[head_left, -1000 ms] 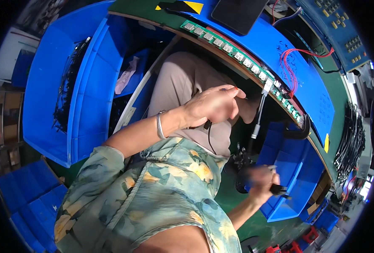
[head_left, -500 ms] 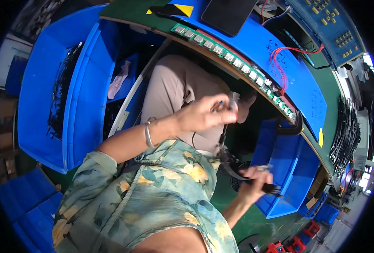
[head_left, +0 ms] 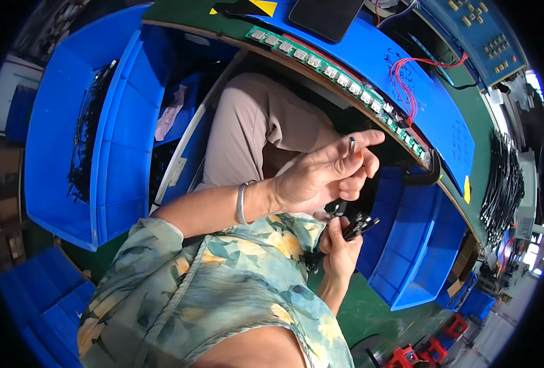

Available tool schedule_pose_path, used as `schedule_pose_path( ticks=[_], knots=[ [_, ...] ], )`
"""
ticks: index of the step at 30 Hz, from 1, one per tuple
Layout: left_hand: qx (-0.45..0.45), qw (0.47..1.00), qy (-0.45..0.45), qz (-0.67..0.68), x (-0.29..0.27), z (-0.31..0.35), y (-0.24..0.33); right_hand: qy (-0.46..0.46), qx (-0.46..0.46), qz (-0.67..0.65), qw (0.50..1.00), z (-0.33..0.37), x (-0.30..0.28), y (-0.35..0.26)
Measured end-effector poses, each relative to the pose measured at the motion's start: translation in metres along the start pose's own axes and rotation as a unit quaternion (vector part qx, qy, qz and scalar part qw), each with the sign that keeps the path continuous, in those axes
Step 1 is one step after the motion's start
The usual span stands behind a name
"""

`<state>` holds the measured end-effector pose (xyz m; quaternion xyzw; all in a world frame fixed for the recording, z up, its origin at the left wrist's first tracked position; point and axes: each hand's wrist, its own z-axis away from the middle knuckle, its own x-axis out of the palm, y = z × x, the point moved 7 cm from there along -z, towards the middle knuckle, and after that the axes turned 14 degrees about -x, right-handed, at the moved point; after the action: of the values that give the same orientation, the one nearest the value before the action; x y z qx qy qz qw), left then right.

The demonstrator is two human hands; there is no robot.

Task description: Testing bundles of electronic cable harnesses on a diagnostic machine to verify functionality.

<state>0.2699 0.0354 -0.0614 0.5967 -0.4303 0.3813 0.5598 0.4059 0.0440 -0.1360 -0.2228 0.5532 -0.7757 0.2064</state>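
Note:
My right hand (head_left: 342,248) is closed around a bundle of black cables (head_left: 359,227); their connector ends stick out past the thumb. Just above it is my left hand (head_left: 330,172), with a metal bangle (head_left: 241,203) at the wrist. Its index finger stretches toward the bench edge and the other fingers are loosely bent and apart. A small blue and silver piece (head_left: 352,145) shows at that index finger; whether it is a ring or a connector is unclear. Along the bench edge runs a green circuit board (head_left: 330,71) with a row of metal sockets.
Left of my legs stands a large blue bin (head_left: 63,141) holding black cables (head_left: 91,135); another blue bin (head_left: 407,251) is under the bench at right. A dark phone-like slab (head_left: 327,18) and red wires (head_left: 413,92) lie on the blue mat (head_left: 450,129). More black cables (head_left: 505,184) lie farther right.
My right hand has come up and left with the cables, nearer my left hand. My left hand has moved slightly right and its index finger has stretched out.

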Motion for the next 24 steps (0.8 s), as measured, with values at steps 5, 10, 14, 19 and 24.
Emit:
schedule_pose_path(
  ticks=[5,10,14,19,24],
  knots=[
    [-0.014,1.0,0.004,-0.017,0.0,0.003,-0.011,0.153,-0.113,-0.09,0.978,-0.011,-0.03,-0.023],
    [-0.147,0.982,0.114,0.022,-0.023,0.034,-0.034,0.24,-0.241,-0.164,0.926,-0.017,-0.072,-0.044],
    [-0.193,0.963,0.18,-0.057,-0.05,0.068,-0.037,0.243,-0.299,-0.139,0.912,-0.031,-0.064,-0.061],
    [-0.16,0.966,0.204,-0.016,-0.05,0.072,-0.029,0.187,-0.331,-0.106,0.919,-0.039,-0.046,-0.077],
    [-0.01,0.981,0.175,-0.078,-0.041,0.049,-0.006,0.152,-0.258,-0.095,0.949,-0.037,-0.036,-0.078]
  ],
)
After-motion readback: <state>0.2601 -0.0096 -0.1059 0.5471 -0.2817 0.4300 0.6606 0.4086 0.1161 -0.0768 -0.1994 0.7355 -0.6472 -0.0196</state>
